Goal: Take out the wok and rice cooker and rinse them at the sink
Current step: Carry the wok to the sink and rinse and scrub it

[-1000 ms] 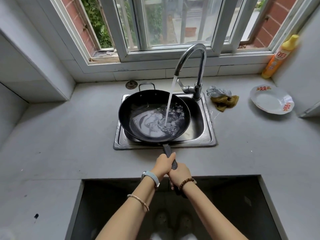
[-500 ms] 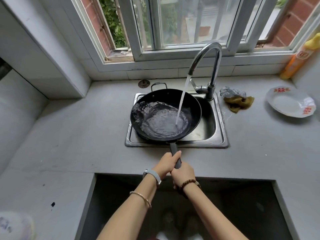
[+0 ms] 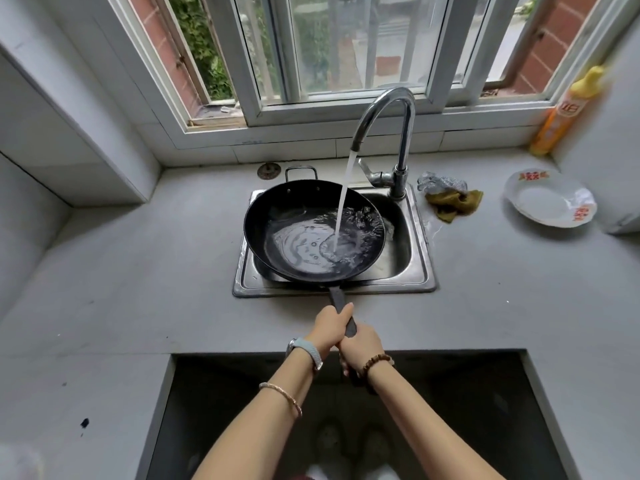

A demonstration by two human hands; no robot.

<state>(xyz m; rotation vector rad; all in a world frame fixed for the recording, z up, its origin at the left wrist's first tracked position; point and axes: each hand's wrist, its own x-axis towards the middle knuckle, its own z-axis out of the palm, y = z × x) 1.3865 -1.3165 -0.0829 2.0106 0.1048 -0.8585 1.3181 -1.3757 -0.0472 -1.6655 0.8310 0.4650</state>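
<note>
Both the left hand (image 3: 329,325) and right hand (image 3: 363,344) clench the round black wok (image 3: 294,233)'s handle above the steel sink (image 3: 420,268); bare grey counter (image 3: 138,271) flanks the sink.

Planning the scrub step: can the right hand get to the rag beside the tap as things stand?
Likely yes, once freed: the right hand grips the wok handle. Nothing stands on the counter between it and the rag.

The wok (image 3: 313,233) is filling most of the sink (image 3: 424,237), leaving a gap only along its right side. The faucet (image 3: 405,140) is arching over the far right. Bare counter (image 3: 145,271) is lying open on the left; a cloth (image 3: 453,204), plate (image 3: 547,202) and bottle (image 3: 557,123) are crowding the right.
</note>
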